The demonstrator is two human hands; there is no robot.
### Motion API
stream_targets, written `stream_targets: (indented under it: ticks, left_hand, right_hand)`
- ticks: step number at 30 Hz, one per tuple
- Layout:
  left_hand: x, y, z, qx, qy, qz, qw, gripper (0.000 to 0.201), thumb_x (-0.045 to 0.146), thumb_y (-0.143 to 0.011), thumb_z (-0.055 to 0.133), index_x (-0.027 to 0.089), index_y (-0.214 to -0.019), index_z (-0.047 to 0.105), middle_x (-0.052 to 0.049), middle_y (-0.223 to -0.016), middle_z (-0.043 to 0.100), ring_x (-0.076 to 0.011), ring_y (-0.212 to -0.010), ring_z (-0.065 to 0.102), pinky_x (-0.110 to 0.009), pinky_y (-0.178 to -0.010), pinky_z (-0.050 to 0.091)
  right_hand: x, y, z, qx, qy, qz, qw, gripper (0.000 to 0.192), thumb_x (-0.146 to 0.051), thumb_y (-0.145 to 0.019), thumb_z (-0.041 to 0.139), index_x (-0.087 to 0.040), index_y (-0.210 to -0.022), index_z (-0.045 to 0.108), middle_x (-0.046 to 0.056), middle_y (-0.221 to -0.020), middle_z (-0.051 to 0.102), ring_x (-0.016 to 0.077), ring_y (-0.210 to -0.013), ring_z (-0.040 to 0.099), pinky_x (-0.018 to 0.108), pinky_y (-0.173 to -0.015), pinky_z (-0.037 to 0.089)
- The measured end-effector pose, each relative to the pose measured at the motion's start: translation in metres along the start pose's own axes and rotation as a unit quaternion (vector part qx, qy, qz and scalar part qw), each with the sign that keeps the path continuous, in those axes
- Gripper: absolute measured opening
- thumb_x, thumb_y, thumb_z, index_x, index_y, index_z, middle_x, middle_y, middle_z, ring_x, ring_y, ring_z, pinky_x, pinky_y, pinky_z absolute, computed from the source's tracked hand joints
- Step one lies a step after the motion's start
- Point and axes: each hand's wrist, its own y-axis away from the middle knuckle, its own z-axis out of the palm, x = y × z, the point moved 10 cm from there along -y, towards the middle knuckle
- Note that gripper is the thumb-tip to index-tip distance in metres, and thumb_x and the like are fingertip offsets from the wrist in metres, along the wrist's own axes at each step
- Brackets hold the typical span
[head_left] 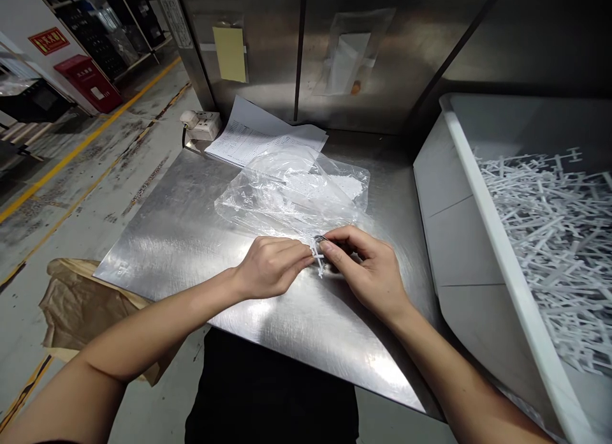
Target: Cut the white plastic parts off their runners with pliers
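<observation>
both bare hands met over the middle of a steel table (pixel 182 233). the left hand (pixel 268 266) was curled nearly closed, thumb and forefinger pinching one end of a small white plastic piece (pixel 319 260). the right hand (pixel 368 268) was also mostly closed, its fingertips (pixel 329 247) pinched on the other end, and something small and dark seemed tucked under those fingers, too hidden to tell what it was

the piece sat right between the two hands, just above the table surface. it looked thin and white, shaped like a little cross with short side arms, much like a moulding sprue

it looked brittle, so a hard twist could have snapped it in the wrong spot, and a broken bit could have sprung away across the slick metal or off the near edge onto the floor

just beyond the hands, touching the knuckles, lay a crumpled clear plastic bag (pixel 291 192); it could have slid or snagged on the fingers. past the bag lay printed papers (pixel 258 138). well off to the right of the right hand stood a large grey bin (pixel 459 170) heaped with white plastic offcuts (pixel 549 233) of the same kind. below the left forearm, brown paper (pixel 76 303) lay on the floor
</observation>
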Motion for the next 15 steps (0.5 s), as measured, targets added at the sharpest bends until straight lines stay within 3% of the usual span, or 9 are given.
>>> stream_targets:
  ticks: [7, 15]
  left_hand:
    - [0.001, 0.0, 0.001, 0.0, 0.001, 0.007, 1.0, 0.029, 0.024, -0.114, 0.052, 0.018, -0.089, 0.066, -0.001, -0.075, 0.07, -0.0141, -0.064, 0.066, -0.028, -0.06, 0.047]
    - [-0.003, 0.002, 0.006, -0.019, 0.016, -0.012, 1.0, 0.029, 0.025, -0.114, 0.052, 0.018, -0.091, 0.067, 0.0, -0.074, 0.07, -0.0136, -0.063, 0.065, -0.028, -0.06, 0.047]
  right_hand:
    - [0.001, 0.001, 0.002, 0.002, 0.011, -0.007, 1.0, 0.013, -0.034, -0.101, 0.073, -0.024, -0.094, 0.078, 0.002, -0.085, 0.077, 0.019, -0.074, 0.067, 0.033, -0.07, 0.052]
    - [0.011, 0.002, 0.005, 0.007, -0.023, 0.04, 0.999, 0.019, -0.035, -0.099, 0.072, -0.022, -0.086, 0.076, 0.002, -0.077, 0.073, 0.0181, -0.069, 0.063, 0.032, -0.066, 0.05]
